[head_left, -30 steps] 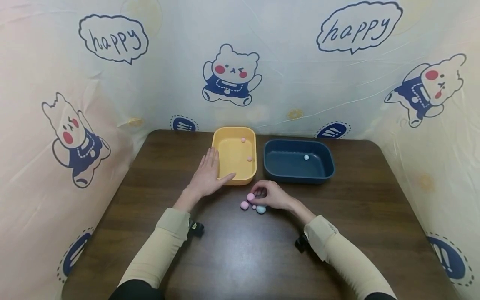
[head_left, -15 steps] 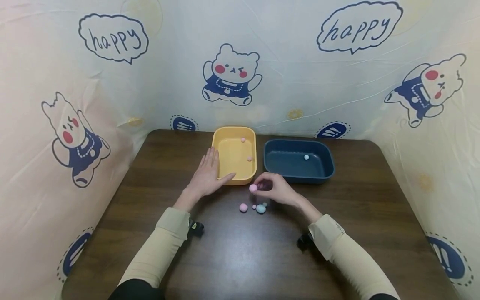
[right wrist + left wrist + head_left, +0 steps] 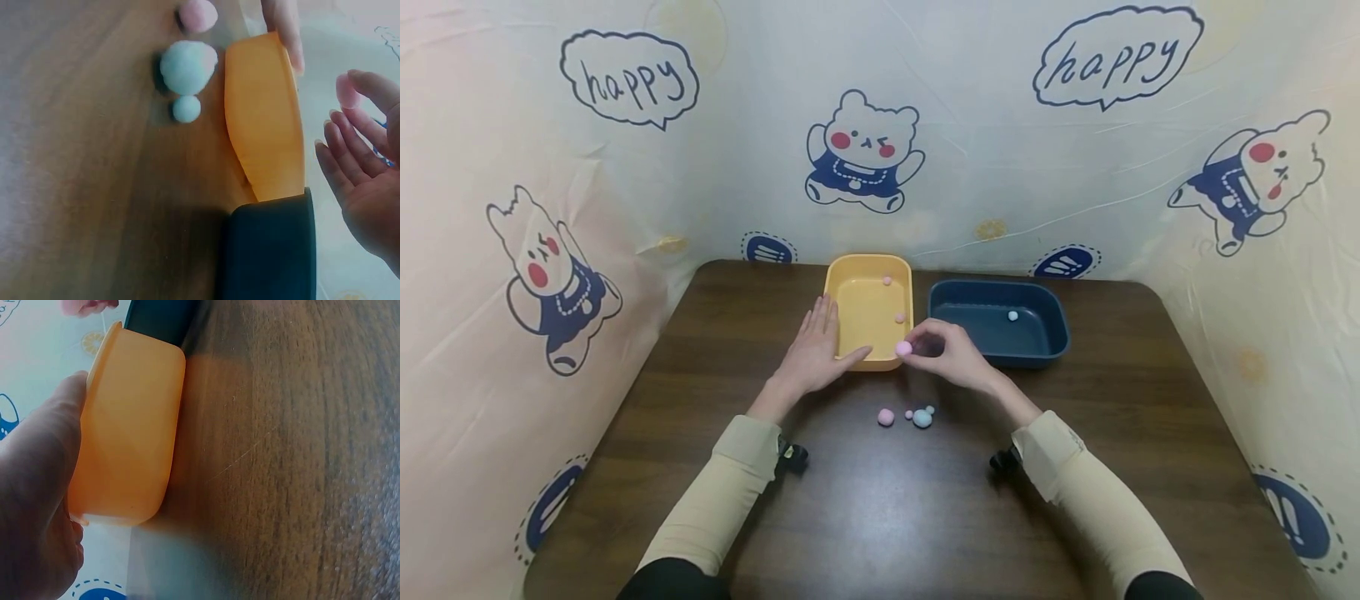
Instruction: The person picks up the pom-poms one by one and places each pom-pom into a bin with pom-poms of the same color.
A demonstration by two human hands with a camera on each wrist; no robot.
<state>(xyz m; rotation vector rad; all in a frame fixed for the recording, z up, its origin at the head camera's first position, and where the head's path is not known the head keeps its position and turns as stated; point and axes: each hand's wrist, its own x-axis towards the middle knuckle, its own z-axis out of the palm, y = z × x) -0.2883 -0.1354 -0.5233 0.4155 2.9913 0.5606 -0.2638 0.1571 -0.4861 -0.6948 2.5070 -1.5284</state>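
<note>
Between its thumb and index finger my right hand (image 3: 961, 360) pinches a pink pom-pom (image 3: 903, 349), held at the front right corner of the yellow tray (image 3: 859, 304). In the right wrist view this pink pom-pom (image 3: 347, 92) sits at the fingertips, above the tray's rim. My left hand (image 3: 811, 352) rests on the tray's left and front rim, fingers straight and thumb spread. Two small pink pom-poms lie inside that tray, one at the back (image 3: 887, 281). On the table in front are a larger pink pom-pom (image 3: 886, 417), a tiny pink one (image 3: 908, 414), and a light blue pom-pom (image 3: 922, 419) touching a smaller blue one (image 3: 930, 409).
A navy tray (image 3: 985, 321) stands right of the yellow one, with a small pale blue pom-pom (image 3: 1012, 316) in it. Both trays stand near the back edge of the brown wooden table (image 3: 865, 508). A printed cloth (image 3: 970, 167) hangs behind and at the sides.
My right hand has lifted the pink pom-pom from the group on the table and carried it away from me to the yellow tray's corner. The left hand has stayed put.
</note>
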